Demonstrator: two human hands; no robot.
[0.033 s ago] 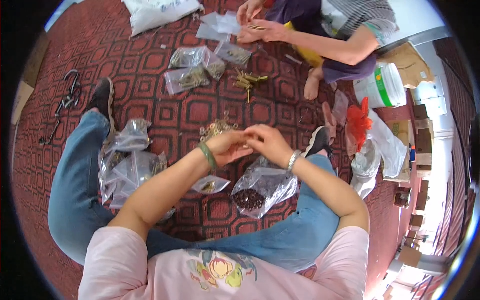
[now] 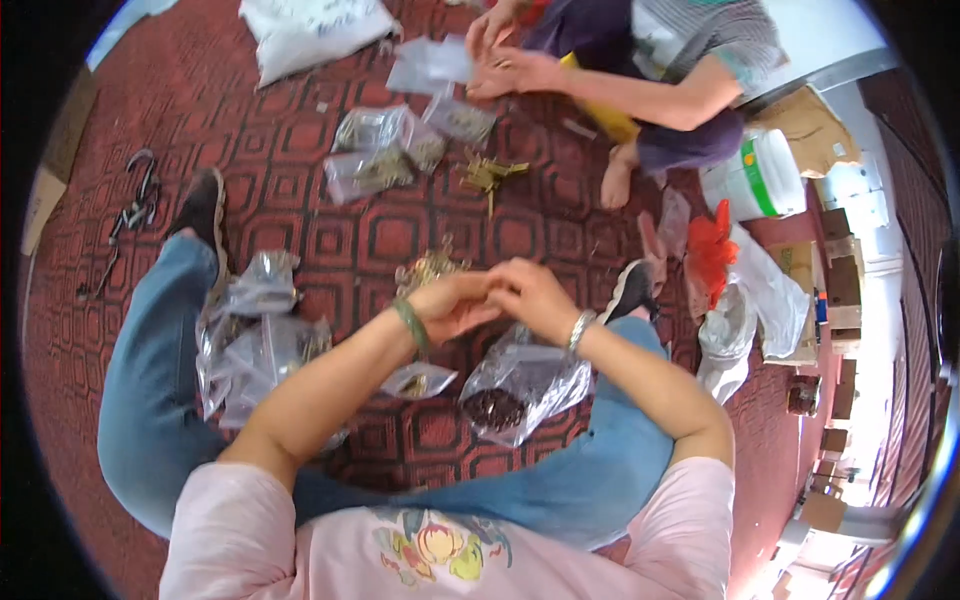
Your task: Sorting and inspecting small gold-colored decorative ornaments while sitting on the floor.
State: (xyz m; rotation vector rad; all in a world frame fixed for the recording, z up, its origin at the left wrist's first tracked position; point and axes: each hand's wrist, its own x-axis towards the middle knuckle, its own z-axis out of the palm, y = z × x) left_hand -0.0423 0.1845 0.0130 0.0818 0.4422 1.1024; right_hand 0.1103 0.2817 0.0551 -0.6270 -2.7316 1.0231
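Both hands meet over the red patterned carpet (image 2: pixel 300 230), right in the middle of the view. The left hand (image 2: pixel 452 303), with a green bracelet (image 2: pixel 411 326) on its wrist, is curled narrow, fingertips pinched in against the right hand (image 2: pixel 532 295), which wears a silver bracelet (image 2: pixel 579 330) and is curled just as tight. Whatever sits between those fingertips is too small to tell. Just beyond the hands lies a small pile of brass-coloured metal parts (image 2: pixel 428 268) on the carpet. Just below the right hand, a clear plastic bag with dark pieces (image 2: pixel 515 385) rests against the person's jeans. Below the left wrist lies a small clear packet (image 2: pixel 417 380), and left of that a heap of clear bags (image 2: pixel 255 335) sits on the left leg. Far beyond the hands, another person's hands (image 2: pixel 505 60) hold a clear bag (image 2: pixel 432 62), with more filled bags (image 2: pixel 385 150) and loose brass parts (image 2: pixel 488 172) just in front of them.
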